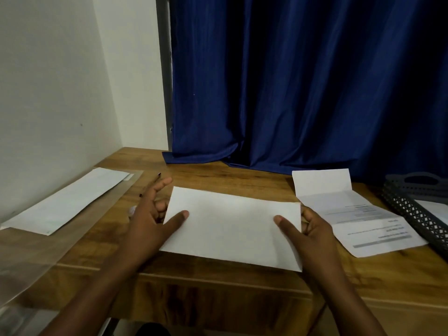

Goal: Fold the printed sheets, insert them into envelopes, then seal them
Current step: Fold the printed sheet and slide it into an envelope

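Paper (232, 226) lay blank on the table (218, 287), left hand (150, 219) and right hand (308, 229) gripping its opposite ends.

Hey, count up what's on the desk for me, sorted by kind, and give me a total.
Envelopes: 2, one held between the left hand and right hand, one at far left
Printed sheets: 1, partly folded
Baskets: 1, with paper inside that I can't count
Plastic sleeves: 1
Total: 5
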Action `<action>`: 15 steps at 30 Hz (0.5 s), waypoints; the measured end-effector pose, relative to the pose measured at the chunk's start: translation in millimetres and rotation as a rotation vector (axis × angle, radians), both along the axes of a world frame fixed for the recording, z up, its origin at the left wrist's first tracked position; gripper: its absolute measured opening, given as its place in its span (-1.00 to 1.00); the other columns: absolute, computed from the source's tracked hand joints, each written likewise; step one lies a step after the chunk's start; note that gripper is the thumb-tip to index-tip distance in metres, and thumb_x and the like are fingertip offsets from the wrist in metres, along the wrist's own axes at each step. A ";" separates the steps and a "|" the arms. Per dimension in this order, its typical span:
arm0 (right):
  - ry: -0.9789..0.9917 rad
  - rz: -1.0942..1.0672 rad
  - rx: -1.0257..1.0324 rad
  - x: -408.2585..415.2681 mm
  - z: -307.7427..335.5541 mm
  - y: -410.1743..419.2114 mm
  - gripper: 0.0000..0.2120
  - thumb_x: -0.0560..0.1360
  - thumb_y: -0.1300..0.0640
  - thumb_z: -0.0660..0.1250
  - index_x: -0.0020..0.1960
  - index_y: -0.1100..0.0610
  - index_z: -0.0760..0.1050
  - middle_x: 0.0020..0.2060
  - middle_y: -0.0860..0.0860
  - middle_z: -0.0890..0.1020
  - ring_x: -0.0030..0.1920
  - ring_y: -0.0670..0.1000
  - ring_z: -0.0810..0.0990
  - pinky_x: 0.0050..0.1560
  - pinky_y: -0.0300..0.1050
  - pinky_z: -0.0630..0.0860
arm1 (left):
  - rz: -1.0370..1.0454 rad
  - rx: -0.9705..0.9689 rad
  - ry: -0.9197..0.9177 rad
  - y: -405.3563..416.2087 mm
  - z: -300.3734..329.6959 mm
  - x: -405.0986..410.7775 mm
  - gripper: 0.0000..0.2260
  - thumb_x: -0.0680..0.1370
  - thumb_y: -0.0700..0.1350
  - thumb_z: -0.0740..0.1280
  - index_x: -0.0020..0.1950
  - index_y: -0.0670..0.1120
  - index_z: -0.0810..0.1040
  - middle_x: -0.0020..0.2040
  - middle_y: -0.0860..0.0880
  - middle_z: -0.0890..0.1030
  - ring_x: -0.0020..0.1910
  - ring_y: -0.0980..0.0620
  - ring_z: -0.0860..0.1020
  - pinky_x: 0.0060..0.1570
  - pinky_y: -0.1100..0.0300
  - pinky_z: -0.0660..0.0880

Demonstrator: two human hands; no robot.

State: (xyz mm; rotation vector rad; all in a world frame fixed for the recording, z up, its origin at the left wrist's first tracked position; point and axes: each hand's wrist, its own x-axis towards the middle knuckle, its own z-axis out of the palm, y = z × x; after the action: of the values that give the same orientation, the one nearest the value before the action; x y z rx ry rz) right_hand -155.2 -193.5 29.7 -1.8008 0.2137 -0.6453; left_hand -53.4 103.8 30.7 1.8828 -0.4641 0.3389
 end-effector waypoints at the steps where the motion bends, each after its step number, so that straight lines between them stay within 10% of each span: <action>1: 0.054 -0.057 -0.060 6.4 -8.0 -3.1 -0.76 0.40 -0.19 0.49 0.03 -0.25 0.55 -0.01 -0.23 0.69 -0.12 -0.22 0.68 -0.20 -0.28 0.59 | 0.034 0.031 0.020 -4.4 -5.1 3.8 -0.26 0.45 -0.03 0.55 0.50 0.28 0.24 -0.03 0.32 0.67 -0.06 0.19 0.67 -0.06 0.24 0.61; 8: 0.250 -0.222 -0.454 21.8 -37.4 -10.0 -0.26 0.41 -0.37 0.37 0.49 -0.13 0.29 0.41 -0.04 0.50 0.25 0.00 0.54 0.17 -0.04 0.53 | -0.065 0.528 -0.205 -7.4 -23.5 1.9 -0.22 0.48 0.27 0.44 0.55 0.40 0.03 0.58 0.36 0.01 0.55 0.26 0.04 0.45 0.05 0.22; 11: 0.194 -0.134 -0.570 17.7 -33.5 -6.9 -0.32 0.41 -0.41 0.28 0.45 -0.13 0.36 0.47 -0.06 0.43 0.43 0.03 0.41 0.38 0.04 0.41 | -0.188 0.746 -0.227 -7.2 -31.5 -0.9 -0.40 0.52 0.43 0.17 0.51 0.51 0.00 0.53 0.50 -0.20 0.52 0.39 -0.25 0.51 0.04 0.09; 15: 0.272 0.085 -0.744 9.2 -32.5 0.6 -0.62 0.45 -0.38 0.28 0.18 -0.28 0.58 0.38 -0.24 0.49 0.37 -0.17 0.40 0.46 0.06 0.34 | -0.131 0.743 -0.179 -5.7 -30.3 -0.8 -0.40 0.51 0.44 0.17 0.53 0.42 0.12 0.58 0.41 -0.24 0.59 0.18 -0.06 0.48 0.03 0.21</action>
State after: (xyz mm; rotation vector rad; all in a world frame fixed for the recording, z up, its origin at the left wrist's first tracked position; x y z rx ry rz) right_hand -145.9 -192.9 -2.8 -2.6022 0.0767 -0.4397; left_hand -54.2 98.0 0.5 2.5307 -0.9228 0.2658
